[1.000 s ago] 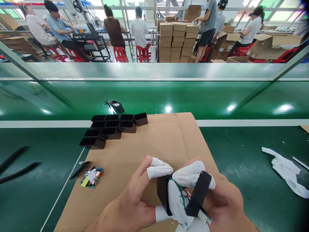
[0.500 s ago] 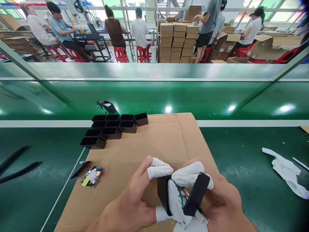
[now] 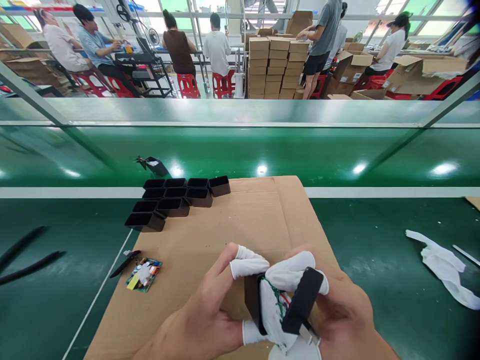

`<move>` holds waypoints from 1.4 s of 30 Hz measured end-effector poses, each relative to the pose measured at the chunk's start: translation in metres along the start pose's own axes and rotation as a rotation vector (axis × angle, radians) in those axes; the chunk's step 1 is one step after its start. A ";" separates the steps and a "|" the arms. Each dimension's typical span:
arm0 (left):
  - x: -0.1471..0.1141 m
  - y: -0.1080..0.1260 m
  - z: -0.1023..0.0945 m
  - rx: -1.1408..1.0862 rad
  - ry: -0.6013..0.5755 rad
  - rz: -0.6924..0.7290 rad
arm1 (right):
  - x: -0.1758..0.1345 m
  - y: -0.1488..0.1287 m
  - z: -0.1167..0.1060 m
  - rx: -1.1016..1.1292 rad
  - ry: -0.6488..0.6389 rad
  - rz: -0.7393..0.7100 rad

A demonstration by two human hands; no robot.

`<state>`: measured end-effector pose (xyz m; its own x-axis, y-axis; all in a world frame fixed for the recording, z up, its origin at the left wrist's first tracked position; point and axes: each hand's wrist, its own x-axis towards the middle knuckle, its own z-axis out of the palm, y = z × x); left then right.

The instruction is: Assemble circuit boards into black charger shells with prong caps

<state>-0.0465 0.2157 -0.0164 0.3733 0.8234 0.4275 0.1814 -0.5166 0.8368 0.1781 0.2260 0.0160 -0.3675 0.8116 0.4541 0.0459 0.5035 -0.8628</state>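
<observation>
In front of me my left hand [image 3: 210,302] grips a black plastic case [image 3: 252,302], white finger cots on its fingertips. My right hand [image 3: 347,305], with finger cots too, pinches a black end cap [image 3: 302,301] tilted beside the case's open end. Between cap and case sit a green circuit board [image 3: 280,302] with white material and red and white wires; part of it is inside the case. A metal prong or connector [image 3: 309,334] sticks out below the cap. The right fingers partly hide the board.
Several empty black cases [image 3: 173,206] stand in rows on the cardboard [image 3: 243,225]. A loose circuit board [image 3: 144,274] with a black cord lies left. White scraps [image 3: 444,265] lie right, black strips [image 3: 22,247] far left. A wired black unit [image 3: 156,166] rests on the green belt [image 3: 300,155].
The wired black unit on the green belt has shifted left. My right hand and the end cap have moved slightly left, toward the case. My left hand stays nearly still.
</observation>
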 end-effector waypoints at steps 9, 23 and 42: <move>-0.001 0.000 -0.001 -0.025 -0.008 0.003 | -0.001 0.002 0.001 0.043 -0.044 -0.005; -0.002 -0.002 -0.002 0.016 -0.011 0.042 | -0.001 0.000 -0.001 0.061 0.122 -0.072; 0.000 0.000 -0.002 0.006 -0.027 0.018 | -0.004 0.001 -0.002 0.080 0.018 -0.008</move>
<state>-0.0484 0.2163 -0.0161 0.4010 0.8075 0.4325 0.1803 -0.5325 0.8270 0.1815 0.2236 0.0141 -0.3507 0.8130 0.4648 -0.0317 0.4858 -0.8735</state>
